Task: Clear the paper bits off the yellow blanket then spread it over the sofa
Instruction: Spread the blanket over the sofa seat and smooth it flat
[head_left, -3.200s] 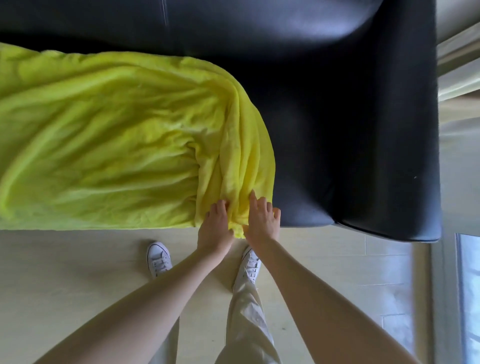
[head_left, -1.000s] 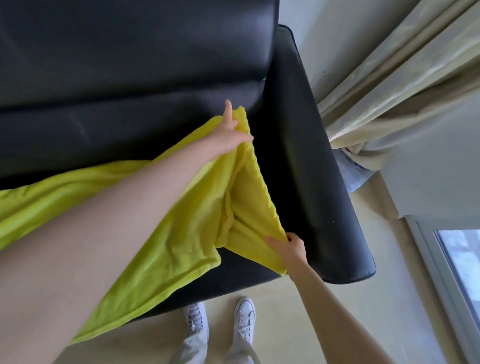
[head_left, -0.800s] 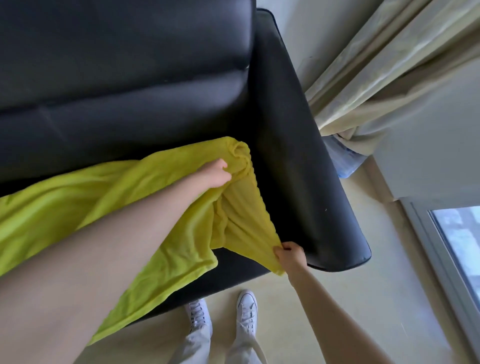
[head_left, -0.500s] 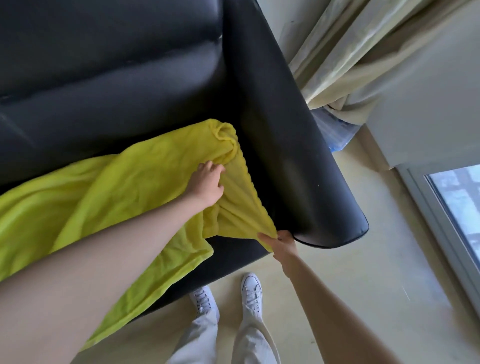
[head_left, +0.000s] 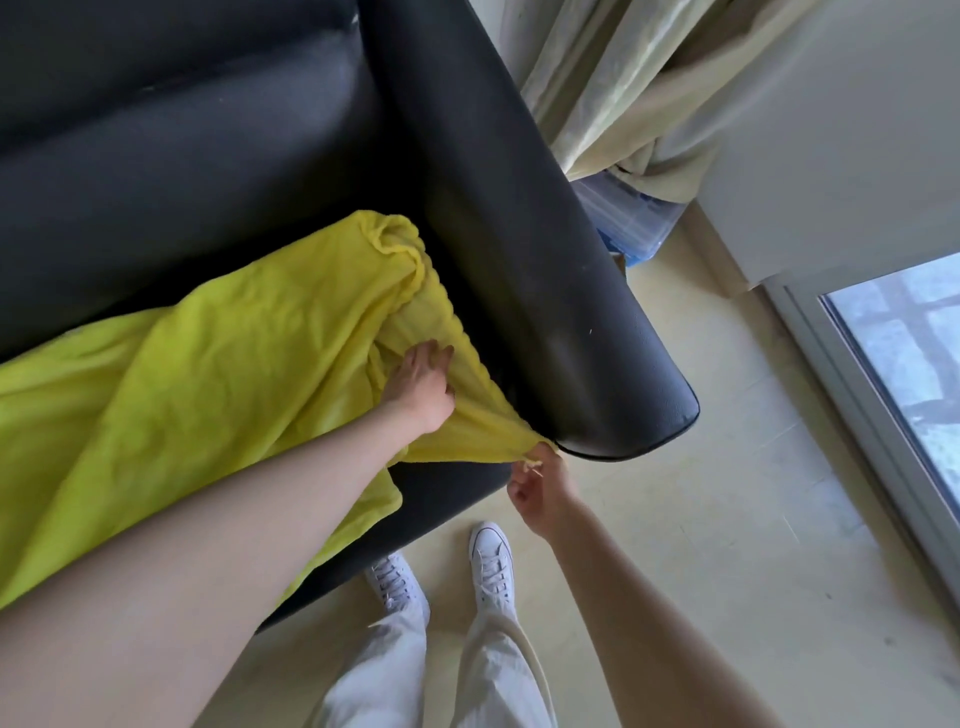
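Black leather sofa (head_left: 218, 171) carries the yellow blanket (head_left: 208, 395); left hand (head_left: 423, 387) presses it with straight fingers, right hand (head_left: 537, 486) pinches its corner at the seat's front edge, above pale floor (head_left: 701, 519).

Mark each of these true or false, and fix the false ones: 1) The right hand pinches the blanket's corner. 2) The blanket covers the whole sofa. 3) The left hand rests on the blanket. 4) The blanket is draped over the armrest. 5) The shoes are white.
1) True: the right hand pinches a corner of the blanket at the seat's front edge.
2) False: much of the sofa lies bare; its back and part of the seat show.
3) True: the left hand lies on the blanket with fingers straight.
4) False: the blanket stops beside the armrest, which is uncovered.
5) True: both shoes are white.
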